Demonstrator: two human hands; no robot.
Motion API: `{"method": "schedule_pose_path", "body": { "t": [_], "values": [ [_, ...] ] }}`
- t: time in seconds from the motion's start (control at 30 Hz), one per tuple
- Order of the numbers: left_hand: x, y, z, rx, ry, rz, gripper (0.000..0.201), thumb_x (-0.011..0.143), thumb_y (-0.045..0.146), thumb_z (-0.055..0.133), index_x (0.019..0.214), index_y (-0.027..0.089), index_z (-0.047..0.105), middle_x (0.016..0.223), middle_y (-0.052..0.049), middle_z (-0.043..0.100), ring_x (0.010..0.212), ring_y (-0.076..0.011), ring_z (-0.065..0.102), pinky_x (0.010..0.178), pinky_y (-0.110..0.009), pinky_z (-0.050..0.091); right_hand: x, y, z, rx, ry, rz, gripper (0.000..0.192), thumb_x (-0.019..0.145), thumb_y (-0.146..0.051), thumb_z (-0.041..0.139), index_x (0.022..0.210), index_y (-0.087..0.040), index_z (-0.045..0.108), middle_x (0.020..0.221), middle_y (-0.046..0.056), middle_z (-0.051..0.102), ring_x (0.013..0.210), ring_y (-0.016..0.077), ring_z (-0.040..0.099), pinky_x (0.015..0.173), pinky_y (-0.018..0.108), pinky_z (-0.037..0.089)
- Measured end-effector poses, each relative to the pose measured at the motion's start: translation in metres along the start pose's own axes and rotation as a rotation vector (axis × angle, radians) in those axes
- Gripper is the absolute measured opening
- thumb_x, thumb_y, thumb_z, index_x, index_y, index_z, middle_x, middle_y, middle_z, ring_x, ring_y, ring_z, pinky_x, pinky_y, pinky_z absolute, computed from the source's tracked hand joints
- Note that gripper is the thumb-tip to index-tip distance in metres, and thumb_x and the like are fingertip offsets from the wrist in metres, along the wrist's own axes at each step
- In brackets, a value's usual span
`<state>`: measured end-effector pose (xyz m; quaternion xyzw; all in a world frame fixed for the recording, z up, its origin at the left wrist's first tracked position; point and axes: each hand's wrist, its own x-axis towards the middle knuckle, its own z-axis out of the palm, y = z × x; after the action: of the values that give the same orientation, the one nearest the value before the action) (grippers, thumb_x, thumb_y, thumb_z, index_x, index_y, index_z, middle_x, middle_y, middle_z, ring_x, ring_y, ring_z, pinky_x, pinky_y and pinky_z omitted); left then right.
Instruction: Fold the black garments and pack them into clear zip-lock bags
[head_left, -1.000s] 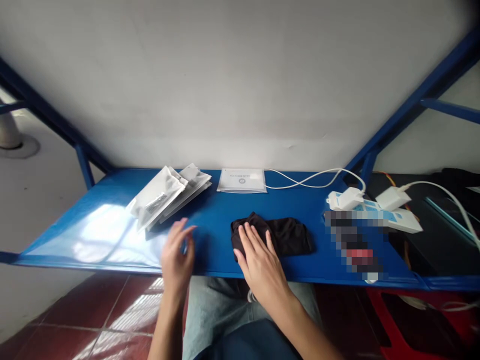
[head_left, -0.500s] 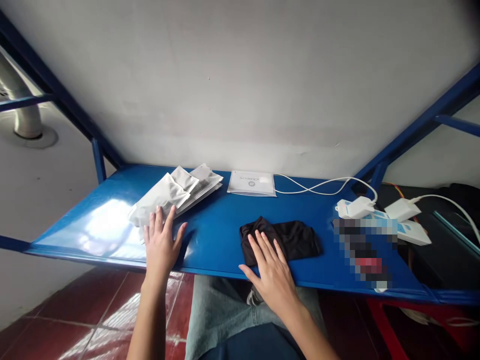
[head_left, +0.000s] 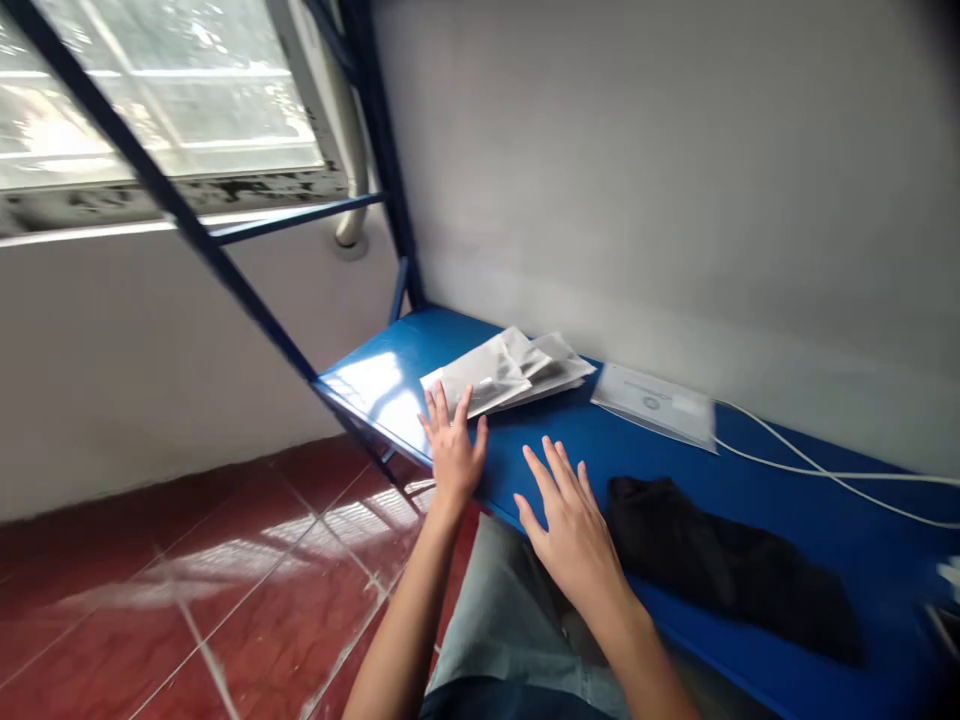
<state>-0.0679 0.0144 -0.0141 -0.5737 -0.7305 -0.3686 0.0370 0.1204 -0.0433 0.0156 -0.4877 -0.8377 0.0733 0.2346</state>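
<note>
My left hand (head_left: 452,447) lies flat with spread fingers on the blue shelf (head_left: 384,375), its fingertips at the near edge of a stack of silvery plastic packets (head_left: 504,371). My right hand (head_left: 566,515) hovers open over the shelf's front edge, empty, just left of a crumpled black cloth (head_left: 716,570). It is not touching the cloth. A flat white packet (head_left: 654,406) lies farther back against the wall.
A white cable (head_left: 817,470) runs along the shelf at the right. Blue frame bars (head_left: 187,225) slant up on the left, before a window (head_left: 165,90) and a pipe (head_left: 346,150). Red floor tiles (head_left: 187,600) lie below; my jeans-clad lap sits under the shelf.
The view has swung sharply left, showing the window and floor. My right hand has come off the black cloth and moved left. My left hand stays at the packet stack.
</note>
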Motion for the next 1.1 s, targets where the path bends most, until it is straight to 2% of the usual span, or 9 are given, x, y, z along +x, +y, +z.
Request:
{"method": "schedule_pose_path", "body": {
  "t": [0.17,0.3,0.43,0.57,0.73,0.83,0.9,1.0,1.1],
  "values": [
    [-0.001,-0.006,-0.004,-0.007,-0.097,-0.067,0.059,0.105,0.038,0.047,0.162,0.029,0.032,0.174,-0.012,0.011,0.160,-0.0343,0.004,0.126,-0.062,0.015,0.033,-0.045,0.030,0.071,-0.071,-0.114,0.055,0.103,-0.028,0.044,0.157,-0.018,0.044,0.168,0.013,0.031,0.156,0.0303,0.028,0.124,0.057,0.031],
    [0.002,-0.007,-0.007,-0.006,-0.095,-0.192,0.063,0.105,0.043,0.046,0.164,0.028,0.027,0.173,-0.017,0.009,0.159,-0.0401,0.008,0.124,-0.065,0.019,0.060,-0.056,0.034,0.077,-0.125,-0.123,0.056,0.106,-0.032,0.039,0.160,-0.017,0.040,0.169,0.012,0.029,0.157,0.0293,0.026,0.125,0.055,0.028],
    [0.029,0.000,0.004,-0.038,-0.202,-0.054,0.064,0.104,0.040,0.049,0.163,0.026,0.029,0.169,-0.018,0.027,0.154,-0.0358,0.031,0.119,-0.053,0.036,0.095,-0.037,0.028,0.022,-0.093,-0.044,0.059,0.106,-0.042,0.043,0.159,-0.016,0.042,0.169,0.018,0.027,0.158,0.0319,0.022,0.126,0.056,0.025],
    [0.075,0.027,0.031,-0.010,-0.278,0.189,0.061,0.102,0.035,0.056,0.160,0.027,0.038,0.166,-0.016,0.035,0.153,-0.0341,0.033,0.116,-0.050,0.040,0.111,-0.003,0.007,-0.057,-0.025,0.058,0.063,0.106,-0.046,0.046,0.161,-0.017,0.037,0.171,0.020,0.021,0.158,0.0354,0.017,0.125,0.057,0.023],
    [0.104,0.066,0.039,-0.030,-0.259,0.292,0.069,0.095,0.040,0.069,0.158,0.031,0.042,0.170,-0.016,0.026,0.150,-0.0413,0.035,0.116,-0.060,0.037,0.065,0.044,-0.036,-0.114,0.043,0.199,0.063,0.106,-0.049,0.042,0.162,-0.020,0.035,0.171,0.020,0.021,0.157,0.0386,0.019,0.122,0.063,0.027],
    [0.082,0.081,0.029,-0.018,-0.101,0.288,0.059,0.099,0.039,0.062,0.155,0.035,0.045,0.169,-0.014,0.030,0.152,-0.0415,0.032,0.118,-0.073,0.023,0.011,0.065,-0.044,-0.146,0.076,0.260,0.065,0.104,-0.056,0.043,0.161,-0.025,0.036,0.171,0.015,0.024,0.158,0.0377,0.018,0.121,0.066,0.028],
    [0.051,0.089,0.026,-0.096,-0.054,0.341,0.045,0.104,0.032,0.051,0.149,0.032,0.052,0.164,-0.012,0.038,0.152,-0.0350,0.034,0.122,-0.069,0.023,-0.019,0.072,-0.036,-0.173,0.062,0.282,0.071,0.101,-0.060,0.048,0.161,-0.024,0.037,0.169,0.016,0.028,0.157,0.0384,0.023,0.120,0.067,0.030],
    [-0.004,0.097,0.031,-0.270,-0.213,0.474,0.036,0.106,0.024,0.043,0.137,0.027,0.061,0.148,-0.010,0.055,0.137,-0.0255,0.052,0.115,-0.047,0.046,-0.045,0.072,-0.022,-0.187,0.013,0.261,0.072,0.100,-0.053,0.054,0.161,-0.020,0.036,0.167,0.018,0.034,0.154,0.0359,0.032,0.120,0.061,0.035],
    [-0.046,0.098,0.042,-0.278,-0.408,0.551,0.037,0.104,0.017,0.043,0.133,0.026,0.065,0.133,-0.009,0.064,0.119,-0.0239,0.061,0.103,-0.043,0.055,-0.059,0.067,-0.025,-0.189,0.059,0.243,0.069,0.100,-0.039,0.056,0.163,-0.023,0.032,0.171,0.013,0.024,0.156,0.0328,0.027,0.122,0.055,0.036]
  ]
}}
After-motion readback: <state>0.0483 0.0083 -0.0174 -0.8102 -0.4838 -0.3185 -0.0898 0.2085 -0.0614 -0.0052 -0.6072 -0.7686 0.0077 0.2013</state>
